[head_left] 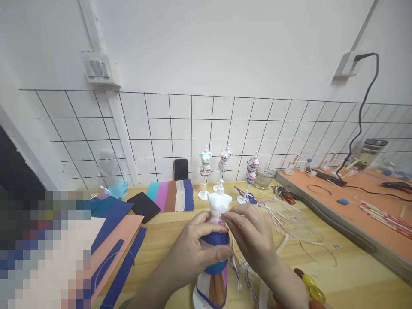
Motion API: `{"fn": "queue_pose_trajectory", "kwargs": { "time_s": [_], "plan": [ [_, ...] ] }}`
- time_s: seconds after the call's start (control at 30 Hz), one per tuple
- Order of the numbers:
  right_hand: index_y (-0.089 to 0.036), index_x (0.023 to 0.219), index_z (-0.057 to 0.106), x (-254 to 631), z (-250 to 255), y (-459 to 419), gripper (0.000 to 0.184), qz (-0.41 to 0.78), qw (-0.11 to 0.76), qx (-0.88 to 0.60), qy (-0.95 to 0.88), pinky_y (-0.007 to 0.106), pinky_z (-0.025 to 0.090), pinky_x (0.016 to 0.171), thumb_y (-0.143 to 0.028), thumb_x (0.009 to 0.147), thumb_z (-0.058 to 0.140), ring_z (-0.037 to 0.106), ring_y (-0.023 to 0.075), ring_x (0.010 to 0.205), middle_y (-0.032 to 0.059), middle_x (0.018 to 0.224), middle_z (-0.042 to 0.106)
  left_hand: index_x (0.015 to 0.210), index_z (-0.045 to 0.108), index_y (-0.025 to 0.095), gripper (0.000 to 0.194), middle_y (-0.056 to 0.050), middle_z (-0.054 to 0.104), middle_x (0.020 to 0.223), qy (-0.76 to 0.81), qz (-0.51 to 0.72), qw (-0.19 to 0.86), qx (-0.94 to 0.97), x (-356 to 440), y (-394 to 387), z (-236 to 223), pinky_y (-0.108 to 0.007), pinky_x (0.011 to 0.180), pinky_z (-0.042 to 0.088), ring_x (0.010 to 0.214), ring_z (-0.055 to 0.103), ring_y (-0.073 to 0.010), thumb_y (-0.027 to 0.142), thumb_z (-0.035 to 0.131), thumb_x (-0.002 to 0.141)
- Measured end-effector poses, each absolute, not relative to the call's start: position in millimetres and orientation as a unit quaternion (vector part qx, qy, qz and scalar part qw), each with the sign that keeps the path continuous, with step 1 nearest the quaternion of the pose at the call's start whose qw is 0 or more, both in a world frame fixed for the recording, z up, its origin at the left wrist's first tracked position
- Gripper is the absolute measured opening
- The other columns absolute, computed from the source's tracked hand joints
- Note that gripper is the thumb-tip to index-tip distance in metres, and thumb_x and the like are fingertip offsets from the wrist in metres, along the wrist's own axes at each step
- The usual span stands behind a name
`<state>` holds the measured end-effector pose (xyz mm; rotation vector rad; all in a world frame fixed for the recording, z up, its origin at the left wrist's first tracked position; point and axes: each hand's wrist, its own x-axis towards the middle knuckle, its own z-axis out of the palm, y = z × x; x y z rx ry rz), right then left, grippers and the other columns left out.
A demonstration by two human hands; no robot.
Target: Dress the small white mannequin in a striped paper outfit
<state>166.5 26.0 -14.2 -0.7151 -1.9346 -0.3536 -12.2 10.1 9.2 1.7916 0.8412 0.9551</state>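
Here, the left hand [201, 246] grips the small white mannequin [219, 202] around its blue-clad lower body, upright at the near side of the worktop [162, 229]. The right hand [252, 227] has its fingertips closed together at the waist; whether they pinch anything, I cannot tell. Patterned mannequins [205, 169] stand behind, beside striped fabric [170, 195].

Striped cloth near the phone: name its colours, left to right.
Striped cloth: turquoise, pinkish purple, brown, cream, navy blue. It shows best in the head view.
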Motion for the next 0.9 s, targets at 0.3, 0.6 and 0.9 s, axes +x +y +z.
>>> {"fn": "queue_pose_trajectory", "kwargs": {
  "time_s": [0.3, 0.6, 0.9],
  "plan": [
    [-0.019, 0.091, 0.047, 162, -13, 25, 0.010, -0.118, 0.486, -0.354, -0.790, 0.035, 0.039, 0.065, -0.010, 0.092, 0.043, 0.046, 0.0195, 0.074, 0.0054, 0.081, 0.053, 0.096, 0.072, 0.026, 0.025, -0.003, 0.051, 0.102, 0.330, 0.380, 0.441, 0.743, -9, 7, 10, -0.029, 0.087, 0.041, 0.099, 0.051, -0.0209, 0.037, 0.072, 0.073],
    [-0.022, 0.084, 0.043, 159, -6, 22, 0.015, 0.076, 0.525, -0.373, -0.761, 0.028, 0.041, 0.066, -0.016, 0.095, 0.036, 0.049, 0.0158, 0.072, 0.0010, 0.078, 0.048, 0.096, 0.074, 0.025, 0.030, -0.001, 0.044, 0.086, 0.338, 0.380, 0.458, 0.730, -11, 5, 12, -0.028, 0.075, 0.042, 0.086, 0.051, -0.0188, 0.044, 0.071, 0.073],
    [-0.022, 0.098, 0.059, 162, -3, 21, 0.017, 0.055, 0.561, -0.323, -0.760, 0.028, 0.045, 0.075, -0.009, 0.091, 0.048, 0.059, 0.0164, 0.085, 0.0037, 0.089, 0.061, 0.101, 0.072, 0.022, 0.035, -0.005, 0.052, 0.097, 0.321, 0.404, 0.478, 0.710, -12, 6, 13, -0.030, 0.080, 0.045, 0.093, 0.055, -0.0213, 0.043, 0.071, 0.073]
  ]
}}
